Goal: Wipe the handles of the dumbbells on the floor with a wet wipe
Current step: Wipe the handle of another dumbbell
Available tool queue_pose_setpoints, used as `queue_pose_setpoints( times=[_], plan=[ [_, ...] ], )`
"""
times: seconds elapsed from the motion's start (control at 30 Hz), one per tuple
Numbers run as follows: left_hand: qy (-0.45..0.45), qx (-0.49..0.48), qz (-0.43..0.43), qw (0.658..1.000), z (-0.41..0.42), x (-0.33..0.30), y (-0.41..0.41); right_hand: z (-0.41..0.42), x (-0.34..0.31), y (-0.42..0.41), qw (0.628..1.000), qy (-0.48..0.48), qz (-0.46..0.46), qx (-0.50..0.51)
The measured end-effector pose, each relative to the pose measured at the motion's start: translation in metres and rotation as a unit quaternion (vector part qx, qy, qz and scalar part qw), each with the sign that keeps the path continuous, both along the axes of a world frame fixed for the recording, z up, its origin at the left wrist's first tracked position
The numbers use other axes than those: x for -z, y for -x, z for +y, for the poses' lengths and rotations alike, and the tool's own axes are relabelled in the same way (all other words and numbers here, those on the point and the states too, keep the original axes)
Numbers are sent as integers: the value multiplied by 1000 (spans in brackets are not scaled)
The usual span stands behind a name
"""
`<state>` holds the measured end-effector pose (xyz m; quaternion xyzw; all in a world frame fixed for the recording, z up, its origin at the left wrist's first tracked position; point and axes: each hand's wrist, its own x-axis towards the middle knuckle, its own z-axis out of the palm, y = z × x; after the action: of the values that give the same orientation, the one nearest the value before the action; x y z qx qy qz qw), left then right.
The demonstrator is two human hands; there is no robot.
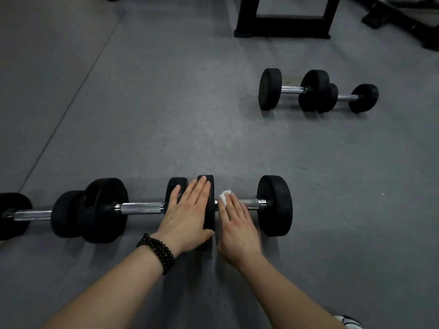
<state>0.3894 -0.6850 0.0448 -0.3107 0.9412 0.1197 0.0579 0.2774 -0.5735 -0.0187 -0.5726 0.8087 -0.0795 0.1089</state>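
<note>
So the wet wipe point(224, 197) was a small white wad sitting on the chrome handle point(251, 203) of the nearest dumbbell point(273, 205), right up against its left-hand plate point(207, 203). The right hand point(237, 230) was laid over that handle with fingers straight, pressing the wipe down onto the bar, so only a corner of white stuck out past the fingertips. The left hand point(187, 214) was flat and spread too, palm resting on the left-hand plate and partly on the end plate of the next dumbbell point(123, 207) beside it. A dark beaded bracelet point(156, 252) was wound round the left wrist.

That row carried on to the left along the grey floor point(166, 115), with a third dumbbell point(31, 214) butted up end to end and cut off by the frame edge. Well apart, further back on the right, two more dumbbells point(317, 91) lay in a line, plates overlapping. Behind those stood the black base of some gym frame point(282, 22), and a bit of a shoe point(349, 322) showed bottom right.
</note>
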Motion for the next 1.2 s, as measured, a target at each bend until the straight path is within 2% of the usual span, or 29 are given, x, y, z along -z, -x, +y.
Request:
queue_pose_setpoints(
  times=[0.07,0.2,0.27,0.37,0.5,0.6,0.67,0.7,0.77,0.83,0.93,1.0,1.13,1.2],
  plan=[
    [2,6,6,1000,-1,0,-2,3,1,5,1000,-2,10,4],
    [14,6,-4,1000,0,2,-2,2,2,3,996,11,-6,89],
    [22,-1,-7,1000,0,4,1,-8,4,-10,998,29,-21,55],
    [26,-10,-12,1000,0,4,4,-7,5,-4,999,23,9,35],
    [33,-12,-20,999,1,4,5,12,8,21,989,24,26,145],
    [35,-16,-16,999,1,7,6,-1,4,-5,997,40,-39,56],
    [36,-15,-15,999,1,7,6,-2,3,-10,999,31,-20,9],
    [38,-14,-16,999,0,7,6,0,4,-4,999,29,10,17],
    [40,-12,-19,999,0,6,6,11,7,15,994,22,48,100],
    [40,-14,-22,999,1,5,7,14,8,19,989,18,33,145],
    [41,-19,-19,999,1,7,8,-1,7,-6,998,36,-27,50],
    [40,-18,-17,999,0,7,7,-3,5,-9,999,30,-28,10],
    [34,-17,-20,999,0,5,8,14,11,17,989,42,3,141],
    [31,-21,-19,999,1,5,8,11,10,10,992,34,-31,118]
  ],
)
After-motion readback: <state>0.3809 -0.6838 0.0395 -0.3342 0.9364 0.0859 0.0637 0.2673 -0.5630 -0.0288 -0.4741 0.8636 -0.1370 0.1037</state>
